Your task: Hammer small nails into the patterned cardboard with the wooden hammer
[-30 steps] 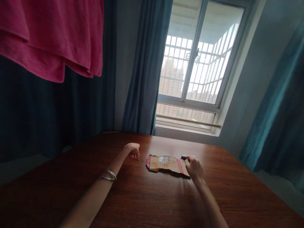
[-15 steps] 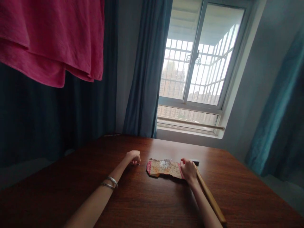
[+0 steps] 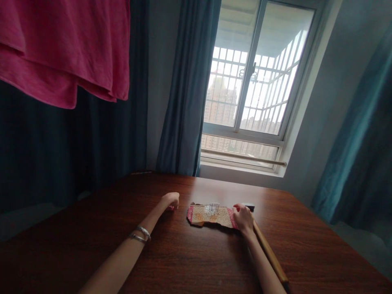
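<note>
A ragged piece of board (image 3: 199, 216) with a dotted cream pattern and pink ends lies on the table. Several thin upright nails (image 3: 214, 207) stand in a cluster on it, with something clear and shiny around their base. Left of the board, my left hand (image 3: 172, 200) is closed, fingertips pinched; a thin pale line seems to run from near them along the board's far edge. My right hand (image 3: 243, 217) is closed at the board's right pink end, partly covering it; what its fingers grip is hidden. Beside my right forearm lies a hammer (image 3: 269, 253) with a wooden handle and dark head.
The brown wooden table (image 3: 190, 261) extends toward a barred window (image 3: 245, 81). Blue curtains (image 3: 186, 102) hang at the back and right. A pink towel (image 3: 76, 53) hangs at upper left, above the table.
The view has shifted slightly, so everything sits a little further left and up. Both hands stay closed in nearly the same places beside the board.
</note>
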Action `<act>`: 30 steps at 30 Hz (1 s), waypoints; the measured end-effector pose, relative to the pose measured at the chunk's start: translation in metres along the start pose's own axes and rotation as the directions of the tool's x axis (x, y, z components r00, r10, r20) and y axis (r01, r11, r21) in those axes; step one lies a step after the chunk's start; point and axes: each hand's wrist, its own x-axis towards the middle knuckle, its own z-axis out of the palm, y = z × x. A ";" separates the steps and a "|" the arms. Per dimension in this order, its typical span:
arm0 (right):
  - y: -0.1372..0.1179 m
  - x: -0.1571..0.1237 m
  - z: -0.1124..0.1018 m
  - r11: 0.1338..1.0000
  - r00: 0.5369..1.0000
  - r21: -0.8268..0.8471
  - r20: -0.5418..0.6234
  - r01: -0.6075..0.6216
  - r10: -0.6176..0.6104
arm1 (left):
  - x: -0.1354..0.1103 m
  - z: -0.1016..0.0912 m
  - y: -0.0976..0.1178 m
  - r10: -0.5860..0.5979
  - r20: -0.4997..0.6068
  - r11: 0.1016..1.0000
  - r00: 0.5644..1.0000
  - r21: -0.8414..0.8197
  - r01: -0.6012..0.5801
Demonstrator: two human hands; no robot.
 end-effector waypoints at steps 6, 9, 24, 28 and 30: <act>-0.006 -0.001 -0.004 0.997 0.999 0.059 -0.021 0.044 -0.043 | 0.005 0.001 -0.002 0.137 -0.082 0.990 0.987 -0.020 -0.139; -0.017 -0.004 -0.005 0.989 0.994 0.101 -0.042 0.104 -0.100 | 0.003 0.000 0.010 0.333 -0.173 0.922 0.927 -0.146 -0.359; -0.076 -0.028 -0.003 0.469 0.987 0.883 0.063 0.014 -0.148 | -0.067 0.049 0.096 0.740 -0.380 0.340 0.555 -0.500 -0.796; -0.075 -0.028 -0.005 0.448 0.994 0.894 0.062 -0.017 -0.087 | -0.069 0.053 0.097 0.751 -0.376 0.345 0.543 -0.477 -0.808; -0.074 -0.027 -0.004 0.441 0.996 0.897 0.056 -0.017 -0.076 | -0.068 0.055 0.098 0.752 -0.363 0.359 0.550 -0.474 -0.804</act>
